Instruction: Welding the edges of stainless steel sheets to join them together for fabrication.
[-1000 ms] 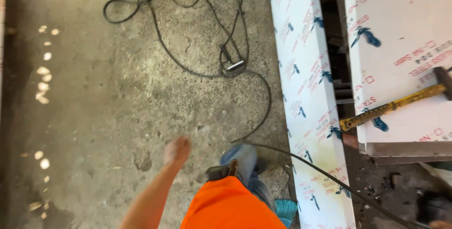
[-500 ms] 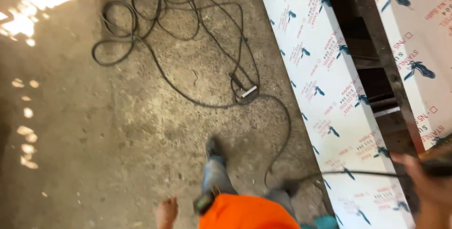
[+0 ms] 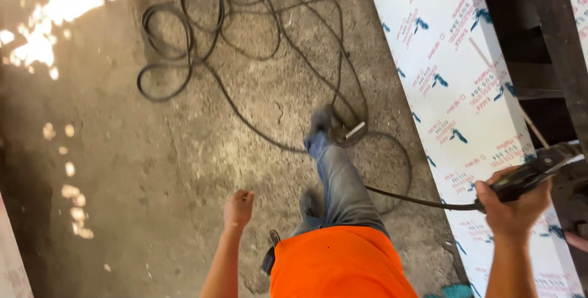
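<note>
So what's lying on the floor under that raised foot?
Loops of black cable on bare concrete floor, with a small metal clamp beside the shoe. Anything directly beneath the shoe is hidden.

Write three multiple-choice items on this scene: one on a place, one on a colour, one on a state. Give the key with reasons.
1. Where do the black cable loops lie?
A. on the white panel
B. on the concrete floor
C. over a shoulder

2. What colour is the person's top?
A. orange
B. green
C. black

3. How is the left hand?
A. gripping a hammer
B. flat on the panel
C. empty, loosely curled

Key: B, the loops spread over the concrete floor; A, the top is bright orange; C, only the right hand grips the corded tool.
</note>
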